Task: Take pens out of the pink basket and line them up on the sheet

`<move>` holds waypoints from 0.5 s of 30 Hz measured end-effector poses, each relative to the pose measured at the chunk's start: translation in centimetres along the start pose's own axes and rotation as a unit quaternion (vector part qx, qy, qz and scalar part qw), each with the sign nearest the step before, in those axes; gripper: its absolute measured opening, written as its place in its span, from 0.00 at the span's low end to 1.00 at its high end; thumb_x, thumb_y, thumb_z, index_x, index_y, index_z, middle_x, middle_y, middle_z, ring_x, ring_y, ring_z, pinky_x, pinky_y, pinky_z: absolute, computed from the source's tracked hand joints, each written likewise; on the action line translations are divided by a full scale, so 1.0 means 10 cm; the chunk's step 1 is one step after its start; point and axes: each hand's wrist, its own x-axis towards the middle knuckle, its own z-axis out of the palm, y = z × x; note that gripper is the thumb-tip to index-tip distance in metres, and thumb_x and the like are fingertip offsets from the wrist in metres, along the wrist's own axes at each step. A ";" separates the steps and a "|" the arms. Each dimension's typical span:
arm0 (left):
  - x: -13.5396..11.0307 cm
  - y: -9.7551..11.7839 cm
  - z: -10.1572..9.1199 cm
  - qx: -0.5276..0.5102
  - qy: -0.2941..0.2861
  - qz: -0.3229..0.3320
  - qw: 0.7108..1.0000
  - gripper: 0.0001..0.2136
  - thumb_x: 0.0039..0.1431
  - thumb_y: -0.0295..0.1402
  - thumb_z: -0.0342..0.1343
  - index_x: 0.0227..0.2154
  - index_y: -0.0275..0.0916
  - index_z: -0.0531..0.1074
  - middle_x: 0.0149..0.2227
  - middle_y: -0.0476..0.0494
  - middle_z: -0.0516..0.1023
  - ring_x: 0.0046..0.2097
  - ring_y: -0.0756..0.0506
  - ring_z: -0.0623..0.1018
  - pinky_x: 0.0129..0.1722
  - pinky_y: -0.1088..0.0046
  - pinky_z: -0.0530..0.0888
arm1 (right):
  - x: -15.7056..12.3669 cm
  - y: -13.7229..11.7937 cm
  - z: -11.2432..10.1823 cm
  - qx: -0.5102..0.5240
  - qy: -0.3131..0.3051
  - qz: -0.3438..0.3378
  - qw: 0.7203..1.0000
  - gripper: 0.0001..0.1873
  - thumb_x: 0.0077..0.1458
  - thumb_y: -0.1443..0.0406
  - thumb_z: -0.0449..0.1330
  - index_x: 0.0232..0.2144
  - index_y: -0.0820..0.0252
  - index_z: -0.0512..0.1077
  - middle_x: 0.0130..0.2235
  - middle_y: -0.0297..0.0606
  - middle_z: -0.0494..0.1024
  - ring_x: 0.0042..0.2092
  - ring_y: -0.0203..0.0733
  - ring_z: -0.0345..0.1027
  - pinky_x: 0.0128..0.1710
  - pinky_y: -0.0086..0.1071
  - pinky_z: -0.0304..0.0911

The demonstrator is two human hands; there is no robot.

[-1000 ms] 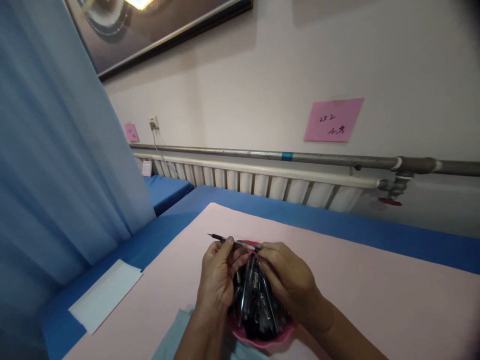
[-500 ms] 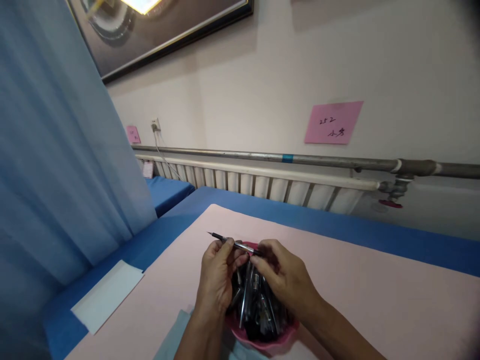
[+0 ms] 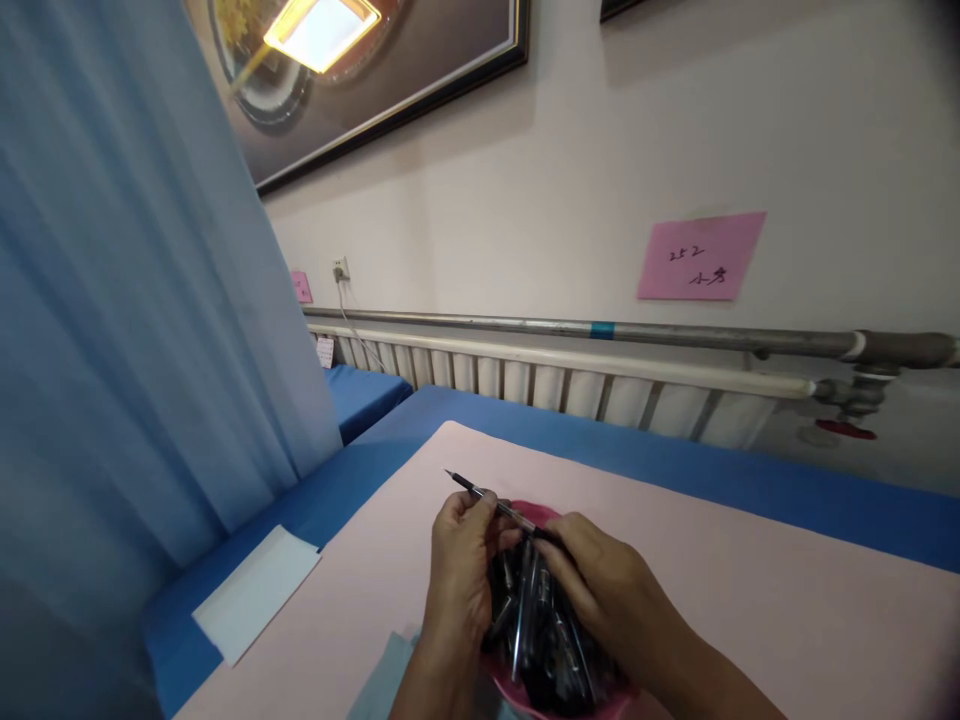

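Observation:
A slim pen [image 3: 512, 515] with a black grip and a clear barrel lies across both hands, its bare tip pointing up and left. My left hand [image 3: 466, 550] pinches it near the grip between thumb and fingers. At the rear end of the pen, my right hand [image 3: 611, 570] is closed around it, partly hiding that end. Below the hands stands a pink basket [image 3: 517, 693] filled with several black and clear pens or pen parts [image 3: 544, 620]. My hands hide parts of its rim.
Pink paper [image 3: 750, 560] covers much of the blue bed-like surface [image 3: 510, 410]. White folded paper [image 3: 259, 590] lies at left, by a blue curtain [image 3: 247, 350]. A light-blue cloth [image 3: 382, 680] shows near the left forearm. Behind run a radiator [image 3: 585, 390] and a pipe [image 3: 675, 335].
The view has shifted, so the scene sits further right and slightly lower. The pen stays in both hands and slants more steeply in the picture.

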 end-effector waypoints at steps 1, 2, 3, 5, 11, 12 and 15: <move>0.00 0.00 0.00 0.004 0.001 0.000 1.000 0.08 0.47 0.29 0.59 0.24 0.35 0.63 0.23 0.48 0.73 0.24 0.52 0.74 0.25 0.78 0.72 | 0.00 0.00 0.01 0.001 -0.006 -0.004 1.000 0.09 0.58 0.63 0.47 0.29 0.56 0.65 0.28 0.36 0.71 0.29 0.40 0.67 0.29 0.32 0.61; 0.00 0.01 0.00 0.009 0.002 0.000 1.000 0.08 0.46 0.29 0.59 0.24 0.35 0.64 0.23 0.48 0.73 0.24 0.52 0.74 0.25 0.78 0.72 | 0.00 0.00 0.02 0.008 -0.011 0.000 1.000 0.10 0.58 0.63 0.47 0.28 0.56 0.66 0.28 0.36 0.71 0.29 0.40 0.67 0.28 0.33 0.61; 0.00 0.01 0.00 0.014 0.000 -0.001 1.000 0.08 0.46 0.29 0.59 0.24 0.35 0.64 0.23 0.48 0.72 0.24 0.52 0.74 0.26 0.78 0.73 | 0.00 -0.01 0.03 0.020 -0.013 0.011 1.000 0.11 0.58 0.63 0.46 0.28 0.55 0.66 0.27 0.35 0.71 0.28 0.40 0.67 0.28 0.32 0.61; 0.01 0.00 -0.01 0.023 -0.007 -0.001 1.000 0.08 0.45 0.30 0.60 0.23 0.35 0.64 0.22 0.49 0.72 0.24 0.52 0.74 0.27 0.77 0.73 | 0.00 -0.03 0.04 0.061 -0.018 0.046 0.997 0.12 0.58 0.62 0.46 0.25 0.55 0.65 0.25 0.34 0.71 0.26 0.39 0.65 0.26 0.31 0.60; 0.03 0.00 -0.05 0.043 -0.044 0.013 0.998 0.10 0.45 0.33 0.60 0.24 0.35 0.65 0.22 0.48 0.73 0.24 0.52 0.74 0.26 0.78 0.71 | 0.02 -0.12 0.02 0.196 -0.038 0.142 0.970 0.15 0.57 0.59 0.47 0.21 0.56 0.63 0.21 0.30 0.67 0.25 0.37 0.61 0.25 0.29 0.59; 0.03 0.01 -0.06 0.046 -0.052 0.013 0.997 0.10 0.45 0.33 0.60 0.25 0.35 0.65 0.22 0.48 0.73 0.24 0.52 0.74 0.25 0.78 0.70 | 0.03 -0.13 0.02 0.212 -0.047 0.155 0.964 0.15 0.56 0.59 0.48 0.21 0.56 0.64 0.21 0.30 0.67 0.25 0.37 0.61 0.25 0.29 0.59; 0.05 0.06 -0.09 0.053 -0.064 0.015 0.996 0.10 0.45 0.34 0.60 0.27 0.34 0.66 0.23 0.48 0.73 0.23 0.52 0.73 0.24 0.78 0.69 | 0.04 -0.15 -0.01 0.246 -0.076 0.177 0.950 0.14 0.55 0.58 0.48 0.23 0.57 0.66 0.23 0.31 0.69 0.27 0.37 0.62 0.27 0.29 0.60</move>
